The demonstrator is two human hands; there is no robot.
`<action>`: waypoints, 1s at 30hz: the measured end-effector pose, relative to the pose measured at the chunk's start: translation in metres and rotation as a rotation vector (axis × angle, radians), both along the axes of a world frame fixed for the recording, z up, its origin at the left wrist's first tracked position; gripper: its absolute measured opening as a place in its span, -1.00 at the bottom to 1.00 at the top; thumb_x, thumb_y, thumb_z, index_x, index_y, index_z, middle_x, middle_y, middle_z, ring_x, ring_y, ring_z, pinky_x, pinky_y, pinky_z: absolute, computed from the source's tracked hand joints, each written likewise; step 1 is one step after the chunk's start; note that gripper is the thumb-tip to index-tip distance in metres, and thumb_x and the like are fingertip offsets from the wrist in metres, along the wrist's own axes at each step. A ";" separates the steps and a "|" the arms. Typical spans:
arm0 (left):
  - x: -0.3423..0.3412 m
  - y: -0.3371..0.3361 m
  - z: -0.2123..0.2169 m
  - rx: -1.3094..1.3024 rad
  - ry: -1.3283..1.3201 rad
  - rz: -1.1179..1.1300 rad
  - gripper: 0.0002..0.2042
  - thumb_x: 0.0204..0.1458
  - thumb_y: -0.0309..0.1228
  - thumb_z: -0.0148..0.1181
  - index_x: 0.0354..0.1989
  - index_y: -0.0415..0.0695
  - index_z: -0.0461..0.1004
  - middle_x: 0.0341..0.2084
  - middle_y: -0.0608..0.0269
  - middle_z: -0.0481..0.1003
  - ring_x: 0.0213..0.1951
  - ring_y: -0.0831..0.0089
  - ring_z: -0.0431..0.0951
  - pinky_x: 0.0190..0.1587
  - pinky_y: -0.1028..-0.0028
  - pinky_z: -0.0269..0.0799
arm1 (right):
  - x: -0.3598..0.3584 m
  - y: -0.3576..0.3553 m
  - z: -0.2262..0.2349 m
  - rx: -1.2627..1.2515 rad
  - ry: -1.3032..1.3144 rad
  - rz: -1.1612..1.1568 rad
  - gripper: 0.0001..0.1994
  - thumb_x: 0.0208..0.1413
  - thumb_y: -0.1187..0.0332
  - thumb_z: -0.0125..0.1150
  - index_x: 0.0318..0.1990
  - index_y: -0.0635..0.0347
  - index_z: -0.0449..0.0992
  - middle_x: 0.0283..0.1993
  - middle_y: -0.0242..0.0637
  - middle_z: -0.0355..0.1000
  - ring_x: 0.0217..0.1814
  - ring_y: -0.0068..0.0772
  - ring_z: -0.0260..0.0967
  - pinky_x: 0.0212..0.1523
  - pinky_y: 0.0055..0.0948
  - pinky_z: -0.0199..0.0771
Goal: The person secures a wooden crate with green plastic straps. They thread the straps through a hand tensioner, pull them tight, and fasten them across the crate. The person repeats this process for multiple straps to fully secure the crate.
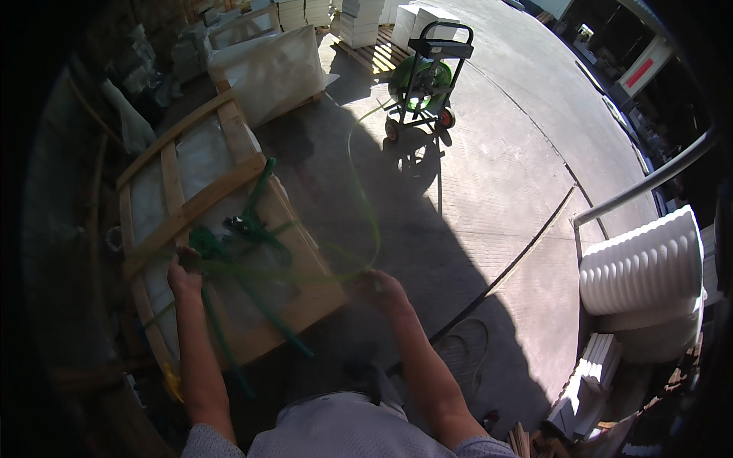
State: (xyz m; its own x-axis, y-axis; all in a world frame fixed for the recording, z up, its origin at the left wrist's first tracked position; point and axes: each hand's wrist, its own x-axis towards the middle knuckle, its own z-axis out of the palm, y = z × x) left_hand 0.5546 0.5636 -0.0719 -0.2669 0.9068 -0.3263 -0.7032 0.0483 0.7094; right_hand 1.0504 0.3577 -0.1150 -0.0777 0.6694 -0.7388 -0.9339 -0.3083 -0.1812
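Down close, the left hand (183, 276) rests on the wooden crate (301, 286), fingers curled shut around the green strap (369, 214) beside the green strapping tool (246, 229) lying across the slats. The right hand (379, 288) sits just off the crate's near corner, its fingers pinched together on the same strap. That strap runs across the crate's plastic-wrapped face between the two hands, then loops up from the right hand in a tall arc over the concrete floor (504, 175). Follow it out and it leads toward the strap dispenser cart (425, 76), standing in sunlight well beyond the crate. To the right, white ribbed mouldings (641, 263) are stacked; farther back, white blocks on a pallet (366, 23).
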 end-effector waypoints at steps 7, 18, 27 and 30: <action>0.079 -0.056 -0.003 -0.029 -0.127 -0.062 -0.70 0.29 -0.30 -0.20 -0.24 -0.18 0.48 -0.36 0.10 0.54 -0.27 0.22 0.55 -0.09 0.23 0.51 | 0.042 -0.035 -0.009 -0.004 -0.026 0.095 -0.82 0.24 0.37 0.01 -0.16 0.31 0.43 -0.26 -0.17 0.49 -0.24 -0.29 0.50 -0.27 -0.38 0.54; 0.173 -0.022 -0.011 -0.009 -0.244 0.059 -0.69 0.31 -0.23 -0.15 -0.27 -0.16 0.48 -0.38 0.11 0.55 -0.27 0.19 0.57 -0.11 0.20 0.53 | 0.128 -0.016 -0.028 -0.089 -0.516 0.460 -0.84 0.18 0.37 0.12 -0.27 0.30 0.50 -0.50 -0.41 0.35 -0.57 -0.58 0.27 -0.55 -0.58 0.32; 0.208 0.032 0.001 -0.017 -0.239 0.096 -0.68 0.30 -0.25 -0.14 -0.31 -0.21 0.48 -0.39 0.07 0.55 -0.26 0.16 0.58 -0.10 0.18 0.55 | 0.182 0.057 -0.021 -0.106 -0.585 0.731 -0.79 0.15 0.28 0.07 -0.41 0.21 0.51 -0.48 -0.40 0.37 -0.48 -0.55 0.34 -0.47 -0.49 0.37; 0.235 0.028 0.010 -0.055 -0.199 0.106 -0.68 0.29 -0.24 -0.12 -0.29 -0.21 0.47 -0.35 0.07 0.55 -0.23 0.16 0.57 -0.04 0.18 0.52 | 0.191 0.084 -0.029 -0.114 -0.565 0.753 -0.79 0.16 0.29 0.07 -0.39 0.23 0.51 -0.45 -0.35 0.40 -0.46 -0.52 0.37 -0.46 -0.45 0.39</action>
